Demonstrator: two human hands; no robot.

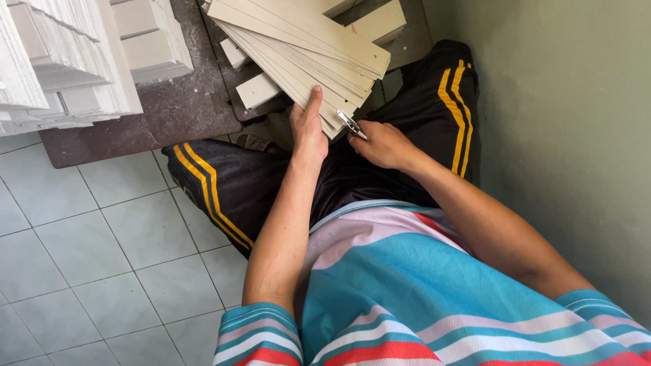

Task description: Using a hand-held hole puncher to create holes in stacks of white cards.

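Cream-coloured flat wooden slats lie fanned in a stack above the knees. Left hand presses on the stack's near end, thumb up. Right hand pinches a small shiny metal tool at the slat ends — careful trimming or prying work, I think.

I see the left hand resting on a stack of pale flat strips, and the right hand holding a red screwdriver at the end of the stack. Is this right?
Not quite. In the head view the right hand holds a small shiny metal piece, not a red screwdriver. The left hand does rest on the stack of pale flat strips.
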